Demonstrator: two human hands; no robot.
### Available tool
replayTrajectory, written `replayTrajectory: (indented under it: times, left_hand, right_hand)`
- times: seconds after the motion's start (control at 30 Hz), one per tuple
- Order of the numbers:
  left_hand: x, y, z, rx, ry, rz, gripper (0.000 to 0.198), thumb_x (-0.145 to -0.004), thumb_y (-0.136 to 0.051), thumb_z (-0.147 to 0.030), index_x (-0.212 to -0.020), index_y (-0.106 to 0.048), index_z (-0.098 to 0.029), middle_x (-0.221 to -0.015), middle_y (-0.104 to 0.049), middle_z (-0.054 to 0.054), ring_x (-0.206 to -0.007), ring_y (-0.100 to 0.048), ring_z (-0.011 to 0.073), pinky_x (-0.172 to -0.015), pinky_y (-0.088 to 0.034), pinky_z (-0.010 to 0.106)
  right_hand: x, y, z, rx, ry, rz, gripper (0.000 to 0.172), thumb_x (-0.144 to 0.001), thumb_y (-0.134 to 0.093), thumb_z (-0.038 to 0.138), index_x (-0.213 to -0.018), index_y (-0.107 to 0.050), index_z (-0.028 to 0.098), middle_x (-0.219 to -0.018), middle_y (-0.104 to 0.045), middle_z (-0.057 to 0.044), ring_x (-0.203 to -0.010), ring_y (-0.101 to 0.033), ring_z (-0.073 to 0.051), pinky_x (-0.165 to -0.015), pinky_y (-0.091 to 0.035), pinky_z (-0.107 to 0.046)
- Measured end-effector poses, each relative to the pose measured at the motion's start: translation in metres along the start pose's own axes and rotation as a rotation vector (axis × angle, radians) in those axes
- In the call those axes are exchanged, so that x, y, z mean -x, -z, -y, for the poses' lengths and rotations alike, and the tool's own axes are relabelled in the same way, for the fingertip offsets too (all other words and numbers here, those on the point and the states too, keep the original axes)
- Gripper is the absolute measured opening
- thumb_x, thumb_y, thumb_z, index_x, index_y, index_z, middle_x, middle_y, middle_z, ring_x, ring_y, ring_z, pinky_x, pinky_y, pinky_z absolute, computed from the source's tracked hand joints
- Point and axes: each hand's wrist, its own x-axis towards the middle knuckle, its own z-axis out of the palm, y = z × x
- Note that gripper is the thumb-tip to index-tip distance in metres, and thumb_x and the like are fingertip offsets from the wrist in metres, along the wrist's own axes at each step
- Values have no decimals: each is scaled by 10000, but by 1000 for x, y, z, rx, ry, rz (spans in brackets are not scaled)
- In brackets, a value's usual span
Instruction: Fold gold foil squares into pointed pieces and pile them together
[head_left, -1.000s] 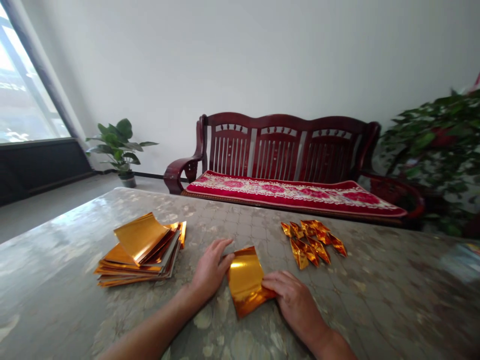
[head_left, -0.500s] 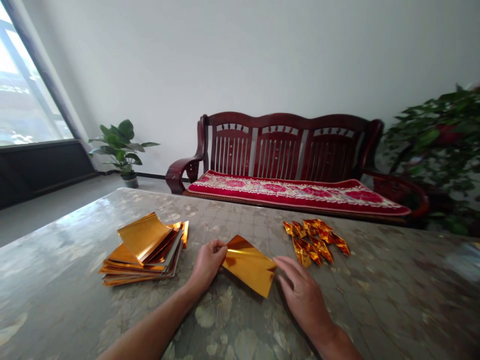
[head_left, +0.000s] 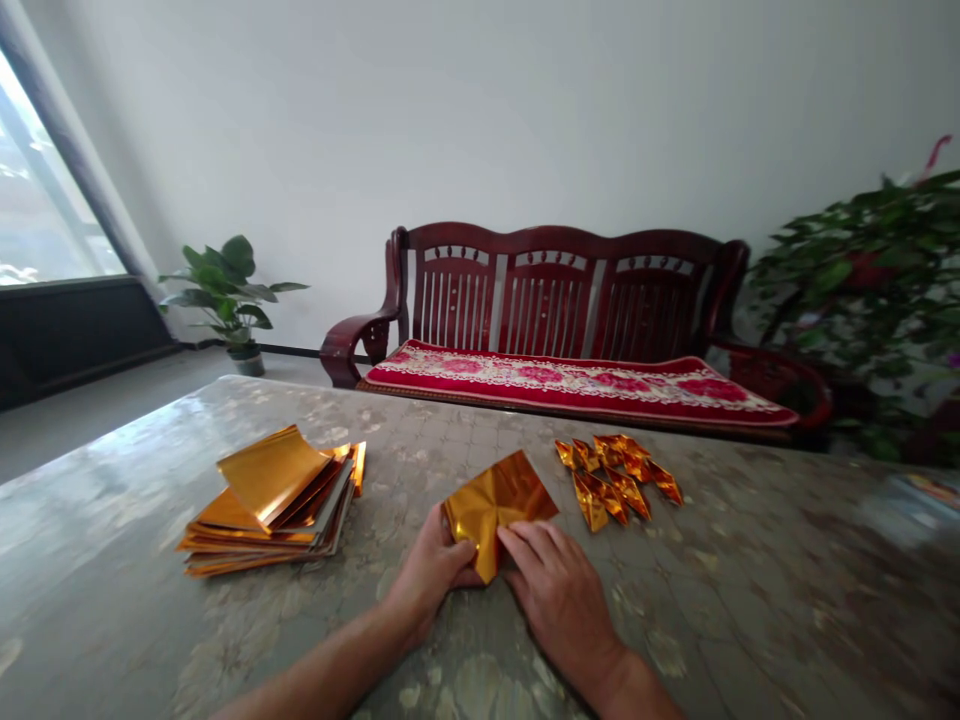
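A sheet of gold foil paper [head_left: 499,495] is held between my two hands just above the table, creased near its middle and bent to a point at the near side. My left hand [head_left: 433,565] grips its left edge, thumb on top and fingers underneath. My right hand [head_left: 559,580] pinches the sheet close to the central crease, its fingers lying over the near right edge. To the left lies a loose stack of gold foil sheets [head_left: 262,510]. Several folded gold foil pieces [head_left: 619,475] lie in a group to the right.
The table [head_left: 360,640] has a clear patterned cover. Something in clear plastic [head_left: 919,510] lies at its right edge. Behind stands a dark wooden bench [head_left: 547,300] with a red floral cushion [head_left: 570,380]. Potted plants [head_left: 236,290] stand at both sides.
The foil sheet has been turned and now shows creases. My right hand has moved left and inward onto it, and my left hand has shifted lower along its edge. The view has shifted slightly.
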Motion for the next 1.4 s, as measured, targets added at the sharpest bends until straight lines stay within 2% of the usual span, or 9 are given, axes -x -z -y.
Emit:
replayTrajectory:
  times: [0.13,0.3,0.4,0.53,0.73,0.9,1.07,1.23,1.4]
  left_hand:
    - [10,-8,5,-14,87,47,628,-670,-716,-191,-1237,-444,-187,-1125,-612,75,-791,-648,138,-572,-546,208]
    - [6,0,4,-222,138,62,784,-746,-678,-268,-1424,-289,-201,-983,-600,41,-614,-610,91,-504,-515,199]
    - [1,16,-1,-563,7,128,645,-749,-648,-243,-1354,-431,-179,-976,-573,36,-614,-577,94,-454,-449,180]
    - [-3,36,-8,-900,-331,233,569,-604,-628,-25,-1145,-626,-201,-1108,-552,50,-852,-587,144,-608,-474,189]
    - [-4,37,-12,-1083,-531,347,160,-828,-578,-116,-853,-707,-207,-881,-648,17,-885,-608,156,-807,-456,243]
    - [3,29,-12,-1335,-589,306,235,-949,-496,-260,-849,-705,-220,-811,-645,18,-834,-613,160,-738,-424,231]
    - [0,27,-10,-1367,-536,259,214,-914,-537,-284,-785,-690,-208,-777,-649,13,-799,-610,161,-684,-401,222]
    - [-3,26,-9,-1311,-430,221,188,-871,-597,-307,-745,-690,-202,-751,-658,2,-750,-607,160,-664,-390,229]
    - [5,21,-10,-1315,-508,260,183,-881,-594,-303,-765,-705,-213,-795,-668,14,-831,-606,176,-735,-400,241]
  right_hand:
    - [3,-2,-4,-23,9,-9,328,-869,-589,98,-1163,-654,229,-1092,-682,-58,-996,-587,-237,-877,-494,-385]
    - [5,-1,-7,-63,17,21,291,-850,-576,55,-1053,-706,218,-1022,-714,-44,-934,-625,-216,-829,-524,-355]
    - [6,0,-10,-117,17,21,318,-851,-538,40,-1047,-717,215,-1013,-728,-45,-925,-648,-204,-838,-538,-343]
    - [6,-1,-14,-196,4,14,376,-841,-487,7,-1033,-730,220,-1027,-736,-40,-949,-665,-189,-857,-545,-320]
    - [9,-5,-18,-249,-25,40,419,-831,-443,-8,-1041,-730,213,-1071,-730,-45,-1001,-660,-180,-905,-532,-318]
    - [7,0,-16,-243,-88,48,390,-801,-513,36,-1101,-693,208,-1083,-718,-57,-1034,-636,-210,-952,-496,-368]
    - [2,12,-16,-313,-252,166,212,-818,-598,156,-981,-705,238,-984,-735,-34,-922,-668,-205,-853,-516,-337]
    - [3,20,-27,-426,-203,225,209,-911,-541,234,-968,-742,233,-1021,-743,-47,-978,-657,-196,-901,-491,-337]
    - [4,29,-31,-381,-223,273,160,-856,-607,208,-855,-763,246,-937,-740,-31,-901,-641,-193,-838,-481,-324]
